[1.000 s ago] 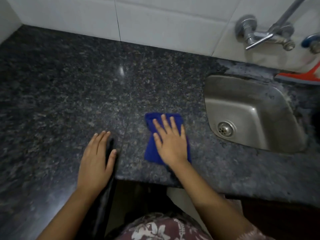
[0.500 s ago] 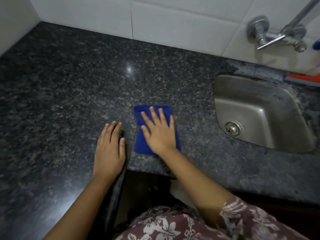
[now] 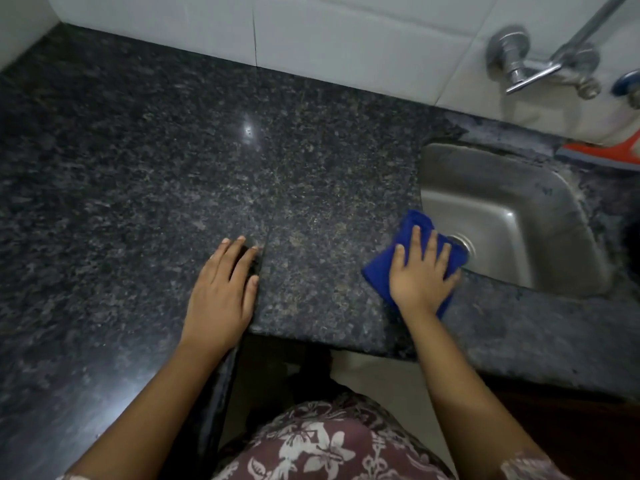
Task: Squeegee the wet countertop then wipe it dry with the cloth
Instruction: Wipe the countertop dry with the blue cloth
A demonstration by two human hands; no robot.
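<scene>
A folded blue cloth (image 3: 408,230) lies on the dark speckled granite countertop (image 3: 173,174), at the sink's near-left corner, its far end hanging over the sink rim. My right hand (image 3: 420,275) presses flat on the cloth with fingers spread. My left hand (image 3: 223,292) rests flat and empty on the counter beside the inner corner of the L-shaped front edge. An orange squeegee (image 3: 609,152) lies on the counter behind the sink at the far right, partly cut off by the frame.
A steel sink (image 3: 512,209) is set into the counter on the right, with a metal tap (image 3: 540,67) on the white tiled wall (image 3: 311,36) above it. The counter's front edge runs just below both hands, with floor beneath.
My right hand has slid the blue cloth to the right, from the middle of the counter to the sink's edge. My left hand has stayed flat in place.
</scene>
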